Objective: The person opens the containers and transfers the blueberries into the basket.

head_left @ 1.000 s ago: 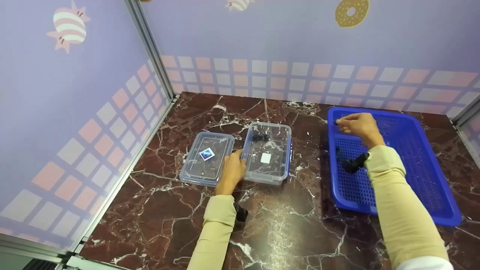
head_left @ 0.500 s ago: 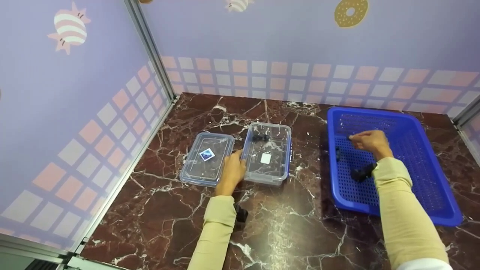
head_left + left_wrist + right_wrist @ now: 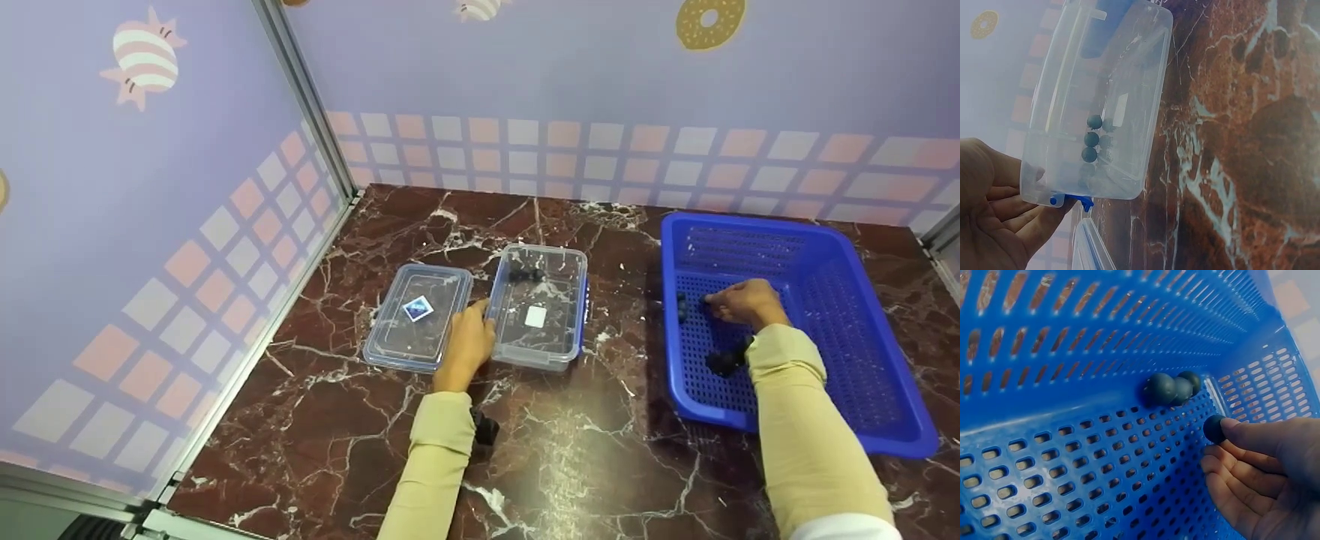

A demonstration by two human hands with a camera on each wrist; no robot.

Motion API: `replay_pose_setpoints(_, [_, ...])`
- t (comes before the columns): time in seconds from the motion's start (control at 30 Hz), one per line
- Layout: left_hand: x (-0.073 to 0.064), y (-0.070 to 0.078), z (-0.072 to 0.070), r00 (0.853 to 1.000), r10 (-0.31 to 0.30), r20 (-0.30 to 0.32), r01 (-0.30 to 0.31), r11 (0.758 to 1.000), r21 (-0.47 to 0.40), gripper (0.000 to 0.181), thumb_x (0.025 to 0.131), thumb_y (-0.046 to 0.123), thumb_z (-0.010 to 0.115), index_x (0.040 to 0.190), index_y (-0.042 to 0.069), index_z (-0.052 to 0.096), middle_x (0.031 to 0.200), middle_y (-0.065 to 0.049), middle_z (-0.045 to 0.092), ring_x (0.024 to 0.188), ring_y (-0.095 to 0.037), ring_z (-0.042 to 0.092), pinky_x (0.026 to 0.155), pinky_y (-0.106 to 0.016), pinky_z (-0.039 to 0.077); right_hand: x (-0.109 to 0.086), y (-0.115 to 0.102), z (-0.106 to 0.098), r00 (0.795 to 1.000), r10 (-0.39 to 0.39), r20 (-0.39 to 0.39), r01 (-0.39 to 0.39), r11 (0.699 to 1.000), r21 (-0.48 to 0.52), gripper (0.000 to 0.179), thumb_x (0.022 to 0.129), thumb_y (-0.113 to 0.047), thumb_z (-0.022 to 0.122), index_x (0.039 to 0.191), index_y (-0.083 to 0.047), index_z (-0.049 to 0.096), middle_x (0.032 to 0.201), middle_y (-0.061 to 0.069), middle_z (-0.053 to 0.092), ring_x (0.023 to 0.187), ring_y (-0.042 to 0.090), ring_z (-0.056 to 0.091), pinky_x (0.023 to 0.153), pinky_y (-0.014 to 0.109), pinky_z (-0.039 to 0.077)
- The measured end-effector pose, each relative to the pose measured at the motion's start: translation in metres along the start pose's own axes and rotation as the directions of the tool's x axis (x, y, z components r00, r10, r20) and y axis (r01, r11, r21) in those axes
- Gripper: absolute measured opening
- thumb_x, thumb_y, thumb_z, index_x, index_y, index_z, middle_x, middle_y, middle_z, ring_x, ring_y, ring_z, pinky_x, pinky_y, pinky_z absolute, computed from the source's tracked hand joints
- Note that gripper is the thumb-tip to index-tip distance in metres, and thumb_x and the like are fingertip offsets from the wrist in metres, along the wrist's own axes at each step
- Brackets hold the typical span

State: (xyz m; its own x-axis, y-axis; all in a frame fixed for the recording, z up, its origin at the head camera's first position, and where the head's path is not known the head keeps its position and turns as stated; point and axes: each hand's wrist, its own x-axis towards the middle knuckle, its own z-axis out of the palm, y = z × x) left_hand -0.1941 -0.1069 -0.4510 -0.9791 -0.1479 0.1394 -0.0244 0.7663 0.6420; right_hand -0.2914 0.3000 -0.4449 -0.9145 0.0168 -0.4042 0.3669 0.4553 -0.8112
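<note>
"Is it bright?"
"The head picture is. The table (image 3: 555,465) has a shiny white patch between five and six o'clock."
"Any shadow?"
"A dark one at four o'clock, beside the blue basket (image 3: 670,315)."
"And the wrist pictures?"
"Dimmer. The left looks milky, its left hand (image 3: 999,208) dark at eight o'clock. The right looks very blue, with a white streak near three."

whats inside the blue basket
Three dark balls lie by one wall, and the right hand pinches another ball inside the basket. In the head view, the sleeve covers part of the floor.
</note>
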Motion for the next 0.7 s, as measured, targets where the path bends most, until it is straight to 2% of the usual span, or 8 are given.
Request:
replay_pose_setpoints(0.2, [0.0009, -0.0009, 0.0004, 1.000, 0.009, -0.014, -0.009, 1.000, 0.014, 0.036, 0.089, 0.005, 0.060, 0.125, -0.001, 0.060, 0.120, -0.020, 0.065, 0.113, -0.036, 0.061, 0.096, -0.045, 0.048, 0.0027, 0.0028, -0.0003, 1.000, -0.003, -0.027, 0.001, 0.999, -0.048, 0.042, 0.088, -0.010, 0.064, 0.121, 0.015, 0.057, 0.061, -0.010, 0.065, 0.059, 0.000, 0.062, 0.061, 0.018, 0.055])
replay_pose_setpoints(0.57, [0.0000, -0.0013, 0.0004, 0.999, 0.027, -0.035, -0.027, 1.000, 0.003, 0.035, 0.088, 0.003, 0.060, 0.123, -0.003, 0.061, 0.117, -0.022, 0.066, 0.109, -0.037, 0.063, 0.094, -0.046, 0.049, 0.0024, 0.0023, -0.0048, 0.996, -0.045, -0.083, 0.035, 0.993, -0.112, 0.029, 0.087, -0.008, 0.061, 0.109, 0.010, 0.067, 0.058, -0.013, 0.064, 0.057, -0.001, 0.060, 0.057, 0.016, 0.052])
replay_pose_setpoints(0.7, [0.0004, -0.0017, 0.0010, 0.999, 0.027, -0.029, -0.027, 1.000, 0.001, 0.035, 0.088, 0.003, 0.060, 0.123, -0.003, 0.061, 0.117, -0.022, 0.066, 0.110, -0.038, 0.062, 0.094, -0.046, 0.049, -0.0036, -0.0057, -0.0074, 0.984, -0.124, -0.128, 0.088, 0.962, -0.258, 0.031, 0.084, -0.012, 0.064, 0.107, 0.008, 0.069, 0.058, -0.019, 0.062, 0.058, -0.002, 0.053, 0.056, 0.014, 0.046])
